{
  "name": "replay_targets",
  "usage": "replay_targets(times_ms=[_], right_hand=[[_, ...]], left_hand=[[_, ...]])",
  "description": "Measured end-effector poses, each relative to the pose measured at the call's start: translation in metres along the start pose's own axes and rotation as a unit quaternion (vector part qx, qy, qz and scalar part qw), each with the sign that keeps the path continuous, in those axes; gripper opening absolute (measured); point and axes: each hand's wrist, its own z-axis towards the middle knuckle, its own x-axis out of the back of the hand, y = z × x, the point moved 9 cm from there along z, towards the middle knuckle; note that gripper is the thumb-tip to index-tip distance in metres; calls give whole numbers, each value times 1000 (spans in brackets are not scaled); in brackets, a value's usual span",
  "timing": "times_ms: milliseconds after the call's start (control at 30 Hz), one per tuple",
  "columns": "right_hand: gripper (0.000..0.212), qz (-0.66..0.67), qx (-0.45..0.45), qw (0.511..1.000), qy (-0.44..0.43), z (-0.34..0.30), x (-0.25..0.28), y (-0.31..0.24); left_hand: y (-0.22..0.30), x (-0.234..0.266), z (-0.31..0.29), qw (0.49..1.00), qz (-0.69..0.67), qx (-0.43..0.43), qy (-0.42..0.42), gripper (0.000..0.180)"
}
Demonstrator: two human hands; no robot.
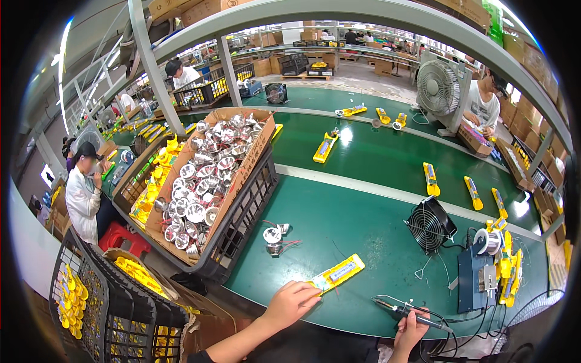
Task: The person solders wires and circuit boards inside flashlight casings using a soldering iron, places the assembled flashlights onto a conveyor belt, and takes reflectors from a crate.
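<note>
My left hand point(292, 304) is closed on the near end of a yellow plastic flashlight housing point(342, 274), which lies slantwise on the green bench and has a light-coloured cell inside. In my right hand point(411, 331) is a soldering iron point(394, 308) with a thin metal feed tube along it. Its tip points left, toward the housing but apart from it. Beyond my left hand, a few silver reflectors point(273, 235) with red wires lie on the bench.
A carton of silver reflectors point(206, 175) fills a black crate at left. At right stand a small black fan point(430, 224), a blue soldering station point(474, 279), a solder spool point(489, 241) and stacked yellow housings point(510, 266). Cables trail near my right hand. More housings point(326, 147) lie on the green belt.
</note>
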Motion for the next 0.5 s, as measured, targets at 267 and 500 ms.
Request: replay_targets(times_ms=[267,500], right_hand=[[11,9,-19,1000,0,1,-4,-2],[11,0,-8,1000,-6,3,-5,-4]], left_hand=[[1,-8,-8,999,41,-4,8,21],[17,-2,-15,997,9,-72,-29,26]])
